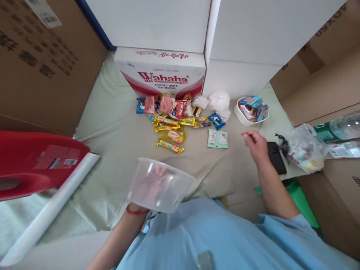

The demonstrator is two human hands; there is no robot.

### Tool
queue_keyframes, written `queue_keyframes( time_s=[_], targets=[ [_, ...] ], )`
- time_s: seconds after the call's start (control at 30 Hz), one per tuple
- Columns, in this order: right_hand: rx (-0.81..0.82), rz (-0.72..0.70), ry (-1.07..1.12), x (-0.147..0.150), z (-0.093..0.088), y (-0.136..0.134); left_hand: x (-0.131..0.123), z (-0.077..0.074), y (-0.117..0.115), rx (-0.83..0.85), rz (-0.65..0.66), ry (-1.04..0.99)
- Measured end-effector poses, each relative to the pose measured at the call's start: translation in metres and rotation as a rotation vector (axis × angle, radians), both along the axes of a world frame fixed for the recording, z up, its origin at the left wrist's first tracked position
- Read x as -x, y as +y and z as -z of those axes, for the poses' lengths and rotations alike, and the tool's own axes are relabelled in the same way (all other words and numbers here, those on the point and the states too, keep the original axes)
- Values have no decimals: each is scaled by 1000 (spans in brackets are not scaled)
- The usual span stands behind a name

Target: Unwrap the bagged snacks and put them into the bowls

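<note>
My left hand [153, 185] holds a clear plastic tub [168, 191], tilted, near my body; the fingers show blurred through its wall. Over the cloth at the right, my right hand [255, 145] has its fingers bent together; whether anything small is between them is hidden. Left of it lies a pale green packet [217, 138], with a blue packet [216, 121] behind. A pile of snacks with yellow wrappers [170, 146], pink packets [167, 105] and a red packet [179, 109] spreads across the middle. Beyond my right hand stands a white bowl [247, 120] of blue packets.
A Wahaba-style white and red carton [163, 75] stands behind the snacks. At left are a red container [42, 161] and a white roll [53, 206]. A black item [277, 157], a plastic bag [306, 150] and bottles [340, 129] lie at right. Cardboard boxes [47, 86] flank the cloth.
</note>
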State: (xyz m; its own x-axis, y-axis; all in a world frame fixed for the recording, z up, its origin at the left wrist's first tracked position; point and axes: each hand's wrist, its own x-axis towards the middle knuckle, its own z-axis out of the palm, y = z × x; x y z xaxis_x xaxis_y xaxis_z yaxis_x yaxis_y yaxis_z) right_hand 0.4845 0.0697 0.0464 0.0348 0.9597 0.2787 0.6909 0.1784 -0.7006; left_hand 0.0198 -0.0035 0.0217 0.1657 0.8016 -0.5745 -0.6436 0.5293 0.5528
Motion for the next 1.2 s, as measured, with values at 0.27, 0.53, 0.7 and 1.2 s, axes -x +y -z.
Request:
queue_keyframes(
  time_s=[0.27,0.53,0.7,1.2],
  targets=[
    [366,-422,603,101,-40,-127,-110,-4,31,-374,384,173],
    [57,194,144,4,-54,-155,-225,-4,104,-1102,593,865],
    [22,175,-286,-6,-38,-147,-274,3,169,-1537,836,1387],
    [172,-324,-539,0,-37,-29,-157,12,192,-1418,854,1690]
  ],
)
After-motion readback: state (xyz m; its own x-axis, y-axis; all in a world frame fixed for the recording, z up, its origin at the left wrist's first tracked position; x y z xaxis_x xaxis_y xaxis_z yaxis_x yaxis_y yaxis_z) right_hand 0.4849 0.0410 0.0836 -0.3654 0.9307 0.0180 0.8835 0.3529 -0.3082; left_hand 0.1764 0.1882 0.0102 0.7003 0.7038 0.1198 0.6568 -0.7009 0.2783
